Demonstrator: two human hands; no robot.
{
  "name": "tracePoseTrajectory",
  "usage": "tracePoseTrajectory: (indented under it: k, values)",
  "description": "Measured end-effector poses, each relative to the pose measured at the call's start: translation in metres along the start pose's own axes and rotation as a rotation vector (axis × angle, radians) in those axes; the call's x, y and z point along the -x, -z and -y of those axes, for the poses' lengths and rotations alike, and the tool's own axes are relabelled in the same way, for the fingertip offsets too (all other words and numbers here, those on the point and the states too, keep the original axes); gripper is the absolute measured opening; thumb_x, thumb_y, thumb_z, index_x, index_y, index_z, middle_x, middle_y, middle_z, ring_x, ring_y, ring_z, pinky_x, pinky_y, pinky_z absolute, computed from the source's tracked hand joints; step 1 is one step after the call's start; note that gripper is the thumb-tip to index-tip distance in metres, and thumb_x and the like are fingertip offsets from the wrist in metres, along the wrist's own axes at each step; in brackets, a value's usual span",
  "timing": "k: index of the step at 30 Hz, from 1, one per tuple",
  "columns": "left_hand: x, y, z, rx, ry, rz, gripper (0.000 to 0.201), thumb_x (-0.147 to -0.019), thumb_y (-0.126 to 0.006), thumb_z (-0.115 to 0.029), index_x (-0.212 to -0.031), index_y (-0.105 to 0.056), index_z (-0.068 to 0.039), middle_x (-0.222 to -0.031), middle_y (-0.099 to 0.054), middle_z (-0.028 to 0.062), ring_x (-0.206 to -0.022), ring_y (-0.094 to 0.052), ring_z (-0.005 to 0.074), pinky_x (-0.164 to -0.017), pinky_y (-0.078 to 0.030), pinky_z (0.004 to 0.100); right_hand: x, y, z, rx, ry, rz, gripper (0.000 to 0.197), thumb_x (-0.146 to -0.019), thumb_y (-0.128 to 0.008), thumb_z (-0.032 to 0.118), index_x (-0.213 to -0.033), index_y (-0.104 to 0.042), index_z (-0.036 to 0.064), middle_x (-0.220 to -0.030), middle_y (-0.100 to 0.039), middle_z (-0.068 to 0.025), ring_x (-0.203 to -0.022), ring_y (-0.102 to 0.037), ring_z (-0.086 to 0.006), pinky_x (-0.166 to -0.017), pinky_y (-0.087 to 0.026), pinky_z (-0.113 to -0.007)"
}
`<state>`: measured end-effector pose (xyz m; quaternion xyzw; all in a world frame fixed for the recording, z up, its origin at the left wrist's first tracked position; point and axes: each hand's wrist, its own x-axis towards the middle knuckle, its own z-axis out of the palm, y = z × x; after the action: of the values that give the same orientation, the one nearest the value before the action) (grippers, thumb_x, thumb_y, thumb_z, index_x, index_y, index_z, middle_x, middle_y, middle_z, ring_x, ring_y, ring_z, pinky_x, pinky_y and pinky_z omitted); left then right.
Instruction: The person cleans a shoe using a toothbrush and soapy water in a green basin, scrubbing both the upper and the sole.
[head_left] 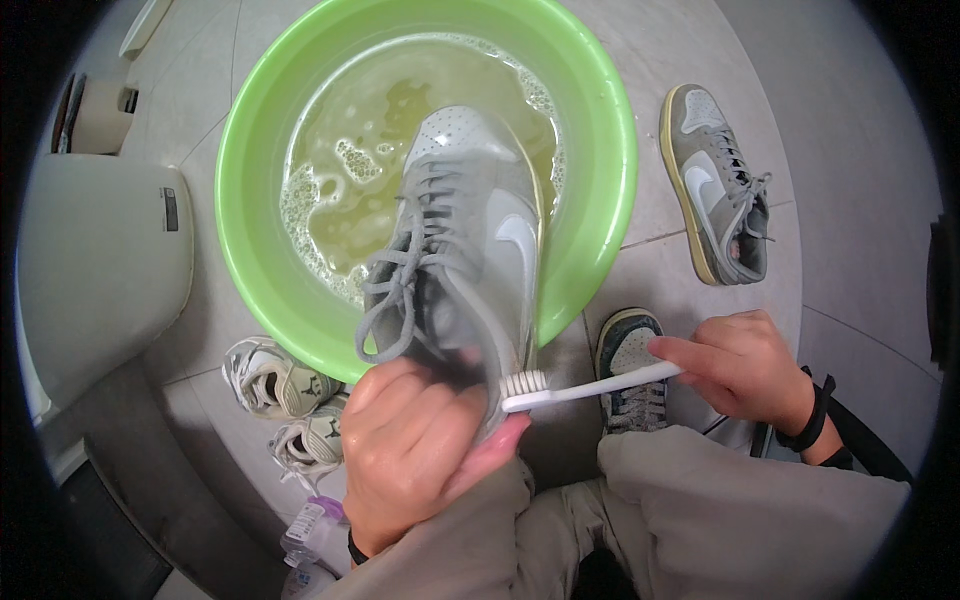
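A grey lace-up sneaker (465, 215) hangs over soapy water, its toe pointing away from me. My left hand (410, 445) is closed round its heel end. The thumb lies below the heel, and the fingers hide part of the collar. My right hand (735, 365) grips the handle of a white toothbrush (590, 385). The brush's bristles touch the sneaker's right side near the heel. Under the sneaker stands a bright green basin (600, 220) holding yellowish water with foam along its edge.
On the tiled floor to the right lies a matching grey sneaker (715, 185). Two pale sneakers (270, 380) are at the left, near a clear bottle with a purple cap (318, 515). A shoe (632, 365) is by my right knee. A grey rounded bin-like object (110, 280) stands left.
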<state>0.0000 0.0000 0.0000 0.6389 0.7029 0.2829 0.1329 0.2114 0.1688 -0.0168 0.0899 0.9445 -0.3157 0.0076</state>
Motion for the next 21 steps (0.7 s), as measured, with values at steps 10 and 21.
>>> tracePoseTrajectory:
  k: [10, 21]
  values:
    - [-0.0003, 0.0044, -0.0015, -0.001, -0.015, 0.002, 0.033, -0.052, -0.075, -0.021, -0.063, -0.052, 0.000, -0.052, -0.043, 0.0081, -0.051, -0.042, 0.0265, -0.056, -0.039, 0.0347, -0.0024, -0.0055, 0.0013, -0.026, 0.004, -0.081, 0.031, -0.067, -0.062, 0.010, -0.097, -0.057, 0.0070, -0.054, -0.043, -0.0031, -0.045, -0.047, -0.0180, -0.041, -0.038, -0.028]
    - [-0.0006, 0.0012, -0.0014, -0.008, 0.028, -0.018, 0.034, -0.051, -0.076, -0.021, -0.064, -0.053, 0.001, -0.052, -0.043, 0.0080, -0.052, -0.043, 0.0257, -0.057, -0.039, 0.0345, -0.0030, -0.0058, 0.0015, -0.141, -0.096, -0.126, 0.027, -0.074, -0.058, 0.014, -0.099, -0.056, 0.0061, -0.055, -0.047, -0.0032, -0.046, -0.050, -0.0162, -0.041, -0.041, -0.028]
